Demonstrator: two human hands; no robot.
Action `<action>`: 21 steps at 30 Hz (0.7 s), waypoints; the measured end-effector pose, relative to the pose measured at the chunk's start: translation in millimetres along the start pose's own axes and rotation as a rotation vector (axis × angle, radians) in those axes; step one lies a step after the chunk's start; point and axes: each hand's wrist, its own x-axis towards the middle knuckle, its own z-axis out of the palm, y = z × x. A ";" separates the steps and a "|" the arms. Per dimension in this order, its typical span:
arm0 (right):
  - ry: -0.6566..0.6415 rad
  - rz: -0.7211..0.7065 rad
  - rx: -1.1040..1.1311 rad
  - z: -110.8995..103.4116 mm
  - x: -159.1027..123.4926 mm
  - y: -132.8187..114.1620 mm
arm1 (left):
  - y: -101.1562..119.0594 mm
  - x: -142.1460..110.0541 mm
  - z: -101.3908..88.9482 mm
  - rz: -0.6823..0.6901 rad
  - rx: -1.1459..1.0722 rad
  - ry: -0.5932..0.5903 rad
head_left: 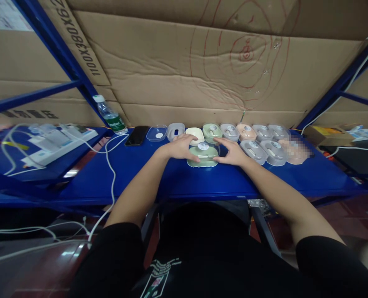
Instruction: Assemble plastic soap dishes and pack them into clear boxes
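A green box with a clear lid (203,156) sits on the blue table in front of me, a round white sticker on its top. My left hand (182,147) curls around the left side, thumb along the front and fingers behind. From the right, my right hand (231,152) grips the other side in the same way. The fingertips at the back are partly hidden by the lid. Just behind the left fingers lies a cream-coloured piece (195,133). A second green lidded box (213,130) stands beyond my right fingers.
Several lidded boxes in grey and peach, among them a grey one (254,150), stand to the right. A clear lid (157,133), a grey tray (175,131), a phone (137,135) and a water bottle (110,116) lie or stand left. A white cable (113,174) hangs over the table edge.
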 end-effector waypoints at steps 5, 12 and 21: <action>-0.131 -0.020 0.041 4.0 3.9 4.1 | 5.2 2.1 2.4 -0.054 0.107 -0.148; -0.157 0.009 0.046 -1.7 2.9 4.1 | 3.8 6.8 13.5 0.008 -0.001 -0.030; -0.157 -0.041 -0.045 -4.3 4.0 -2.2 | -3.2 13.0 26.7 0.097 -0.072 0.041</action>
